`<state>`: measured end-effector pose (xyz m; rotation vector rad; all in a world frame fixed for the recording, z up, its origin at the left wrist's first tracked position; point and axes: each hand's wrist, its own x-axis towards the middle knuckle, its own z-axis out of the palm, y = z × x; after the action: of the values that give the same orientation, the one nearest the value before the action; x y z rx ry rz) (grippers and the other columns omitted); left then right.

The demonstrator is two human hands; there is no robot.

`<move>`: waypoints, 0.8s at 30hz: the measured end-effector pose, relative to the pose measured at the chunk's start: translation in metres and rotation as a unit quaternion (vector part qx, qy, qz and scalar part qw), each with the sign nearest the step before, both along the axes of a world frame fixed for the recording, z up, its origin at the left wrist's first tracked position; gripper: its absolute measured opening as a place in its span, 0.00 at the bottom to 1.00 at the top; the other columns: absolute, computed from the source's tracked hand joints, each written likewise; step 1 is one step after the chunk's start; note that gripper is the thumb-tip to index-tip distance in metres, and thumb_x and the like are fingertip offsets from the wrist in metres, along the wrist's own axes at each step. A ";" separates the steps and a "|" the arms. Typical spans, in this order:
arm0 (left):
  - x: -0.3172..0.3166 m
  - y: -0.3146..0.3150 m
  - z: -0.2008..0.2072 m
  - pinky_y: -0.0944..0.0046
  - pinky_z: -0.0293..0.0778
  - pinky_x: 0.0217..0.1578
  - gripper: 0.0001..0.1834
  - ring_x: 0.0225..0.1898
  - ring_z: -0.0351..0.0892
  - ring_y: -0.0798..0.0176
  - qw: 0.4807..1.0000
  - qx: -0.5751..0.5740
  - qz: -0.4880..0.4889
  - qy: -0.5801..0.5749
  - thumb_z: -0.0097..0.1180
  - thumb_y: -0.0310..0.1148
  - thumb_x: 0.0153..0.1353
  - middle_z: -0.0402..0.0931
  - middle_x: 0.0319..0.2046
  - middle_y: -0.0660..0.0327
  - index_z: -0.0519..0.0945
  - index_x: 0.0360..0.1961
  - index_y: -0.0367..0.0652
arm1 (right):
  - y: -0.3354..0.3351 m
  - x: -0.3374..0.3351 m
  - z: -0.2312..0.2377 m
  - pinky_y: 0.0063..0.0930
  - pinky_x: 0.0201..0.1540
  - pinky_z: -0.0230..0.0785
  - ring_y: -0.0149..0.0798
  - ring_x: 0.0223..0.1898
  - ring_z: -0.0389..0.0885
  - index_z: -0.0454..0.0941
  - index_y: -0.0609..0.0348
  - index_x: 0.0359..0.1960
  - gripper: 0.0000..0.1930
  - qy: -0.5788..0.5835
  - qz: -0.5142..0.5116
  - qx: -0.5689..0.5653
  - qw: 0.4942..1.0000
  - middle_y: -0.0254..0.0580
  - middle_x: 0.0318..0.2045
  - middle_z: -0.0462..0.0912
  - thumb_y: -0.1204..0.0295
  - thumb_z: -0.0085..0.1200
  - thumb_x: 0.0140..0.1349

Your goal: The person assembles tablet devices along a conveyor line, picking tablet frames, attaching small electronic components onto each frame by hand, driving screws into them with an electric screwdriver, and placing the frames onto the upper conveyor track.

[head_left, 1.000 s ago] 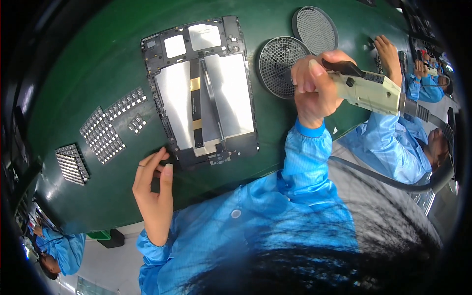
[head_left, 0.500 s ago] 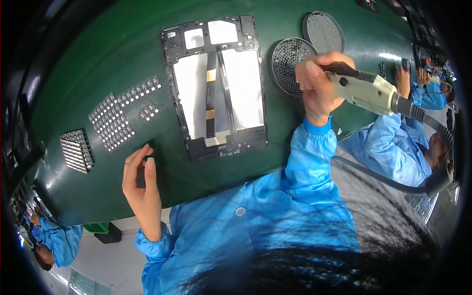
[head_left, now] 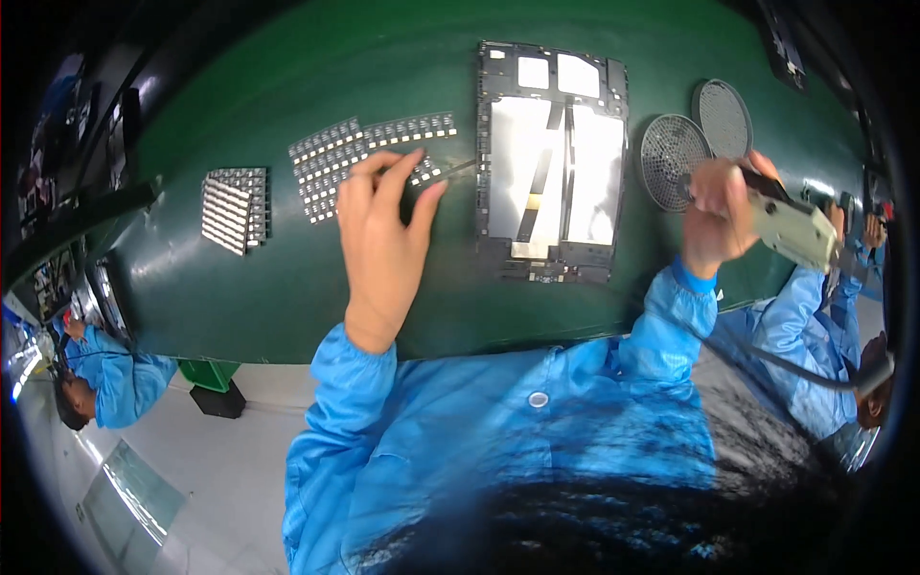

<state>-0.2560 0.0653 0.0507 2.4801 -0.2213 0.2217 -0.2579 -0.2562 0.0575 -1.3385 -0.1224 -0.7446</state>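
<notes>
My left hand point(head_left: 379, 240) reaches over a small cluster of dark and white parts point(head_left: 425, 172), its thumb and fingers apart and nothing visible between them. In my right hand point(head_left: 719, 218) is a cream powered screwdriver point(head_left: 797, 233) with a grey cable, its tip hidden. This hand is raised beside two round grey perforated dishes point(head_left: 674, 158). Between my hands lies an opened tablet point(head_left: 594, 177), with a black frame, silver panels and dark ribbon strips. Rows of small dark and white parts point(head_left: 324, 163) lie beyond my left hand.
A stacked block of similar parts point(head_left: 227, 213) sits farther left on the green table point(head_left: 316, 307). A co-worker in blue point(head_left: 800, 307) is close on the right, and another point(head_left: 120, 379) at the far left. A green and black bin point(head_left: 213, 385) stands on the floor.
The whole view has shifted, so the tablet and parts appear farther right. My left hand has moved forward to the small parts. My right hand still grips the screwdriver near the dishes.
</notes>
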 end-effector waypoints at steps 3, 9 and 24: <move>0.009 -0.001 -0.005 0.57 0.69 0.49 0.17 0.45 0.75 0.53 1.000 0.005 -0.004 0.003 0.70 0.30 0.55 0.78 0.45 0.56 0.82 0.44 0.37 | 0.000 -0.014 0.017 0.27 0.19 0.58 0.28 0.16 0.61 0.69 0.64 0.56 0.19 -0.030 0.023 -0.011 0.999 0.33 0.16 0.64 0.74 0.49 0.64; 0.013 0.016 -0.005 0.57 0.70 0.42 0.15 0.34 0.76 0.57 0.994 -0.071 -0.027 0.080 0.69 0.30 0.54 0.81 0.34 0.59 0.81 0.42 0.39 | 0.006 -0.043 0.023 0.27 0.19 0.57 0.28 0.14 0.60 0.69 0.60 0.56 0.18 -0.023 0.092 -0.001 0.996 0.31 0.16 0.63 0.75 0.49 0.64; 0.046 0.038 0.023 0.58 0.75 0.34 0.07 0.31 0.82 0.52 0.967 -0.109 -0.071 0.217 0.55 0.28 0.66 0.80 0.33 0.50 0.79 0.38 0.33 | 0.025 -0.053 0.033 0.26 0.18 0.57 0.28 0.13 0.61 0.69 0.61 0.53 0.17 -0.005 0.085 0.005 0.996 0.32 0.15 0.65 0.75 0.51 0.62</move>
<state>-0.2095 0.1031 0.0741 2.2150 -0.1760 -0.3385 -0.3110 -0.2316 0.0905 -1.2969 -0.2370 -0.6070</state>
